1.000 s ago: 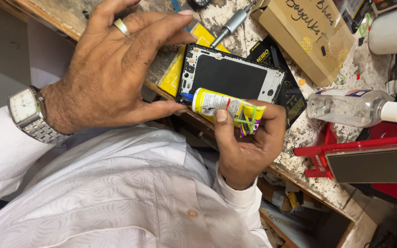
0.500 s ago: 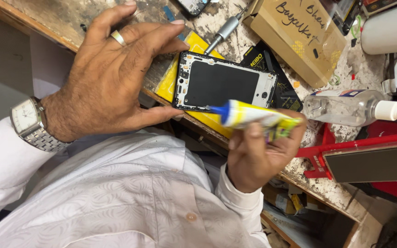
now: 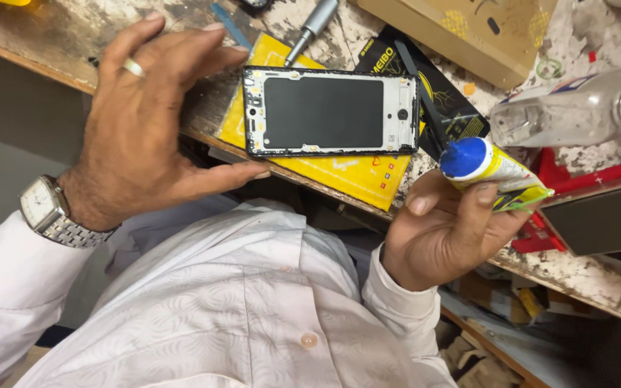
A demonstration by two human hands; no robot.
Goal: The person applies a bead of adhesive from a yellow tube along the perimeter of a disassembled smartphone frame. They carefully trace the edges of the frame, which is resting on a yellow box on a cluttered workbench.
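Note:
A black phone frame [image 3: 325, 111] lies flat on a yellow pad [image 3: 346, 176] at the edge of the worn bench. My left hand [image 3: 145, 136], with a ring and a wristwatch [image 3: 41, 205], is spread beside the frame's left end. Its thumb tip is close to the frame's lower left corner and its fingers arch over the upper left. My right hand [image 3: 440, 237] is off the bench edge to the right of the frame. It grips a yellow glue tube [image 3: 501, 172], whose blue tip faces the camera.
A clear plastic bottle [image 3: 562, 115] lies at the right, above a red stand [image 3: 591, 179] and a dark flat panel [image 3: 605, 223]. A cardboard box [image 3: 468, 29], a black packet [image 3: 447, 93] and a grey screwdriver [image 3: 310, 29] sit behind the frame. My white shirt fills the foreground.
My right hand has pulled the glue tube away from the frame's lower edge to the right. My left hand has loosened and slid off to the frame's left end.

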